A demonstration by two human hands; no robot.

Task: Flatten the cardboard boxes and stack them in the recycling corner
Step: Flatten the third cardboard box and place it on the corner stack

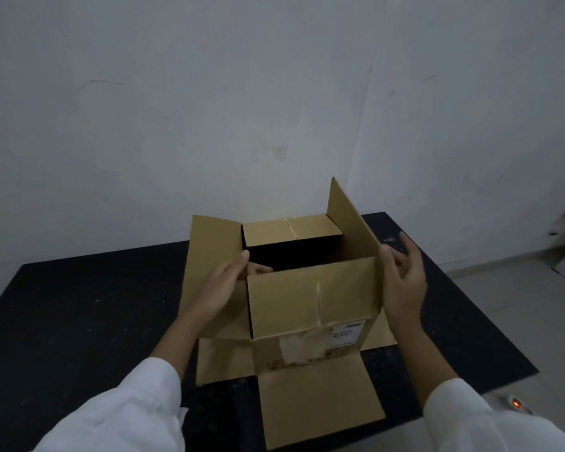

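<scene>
**Open box on counter, both hands at its flaps**

Box [307, 298]: brown cardboard, standing on the black counter [79, 321], near its middle, top open. Inside is dark. Far flap folded inward and level, with a tape seam down its centre. Right flap [349, 223] stands nearly upright. Left flap [209, 249] leans outward. Near wall carries a white label [346, 334] and torn tape. Bottom flaps at the near side are splayed flat on the counter, one pointing toward the camera, others showing to left and right.

Left hand [222, 285]: at the left near corner of the opening, fingers curled over the rim and reaching inside, thumb up against the left flap. Holds the box edge.

Right hand [403, 282]: beside the right near corner, fingers spread and loosely bent, palm toward the box. Thumb close to the edge of the right flap; contact cannot be told.

Both sleeves white. Wall behind grey-white. A small device with an orange light [516, 402] sits off the counter's near right.
</scene>
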